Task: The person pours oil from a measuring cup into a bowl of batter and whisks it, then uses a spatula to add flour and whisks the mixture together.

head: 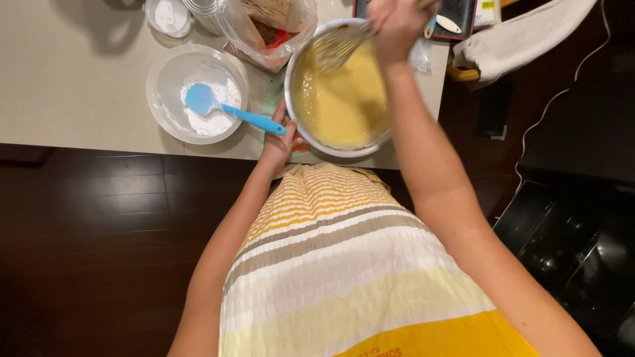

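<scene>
Down below us, the pale beige counter (79, 86) carries everything, its near edge running just above the dark wooden floor (86, 225). Largest on it is the round white mixing bowl (299, 66), filled with smooth yellow batter (344, 106), and it stands right at the counter's near edge. Our right hand (399, 26) is clenched around the handle of the metal wire whisk (337, 47), whose loops dip into the batter at the bowl's far side. Our left hand (279, 142) grips the bowl's near rim, fingers curled against its outer wall, steadying it.

Just to the left stands a clear plastic bowl (159, 79) with a mound of white powder (215, 112) in it. A light blue silicone spatula (225, 109) rests there, its blade on the powder and its handle jutting over the rim toward our left hand, nearly touching it. Behind the bowls sits a clear plastic bag (297, 26) with brown contents that we cannot make out.

We judge the risks so: the mixing bowl sits so near the edge that a hard stroke with a slack left grip could tip it toward the floor or onto our striped apron (344, 264). A nudge from our left wrist could flip the spatula out and scatter powder. Fast whisking could fling batter over the rim.
</scene>
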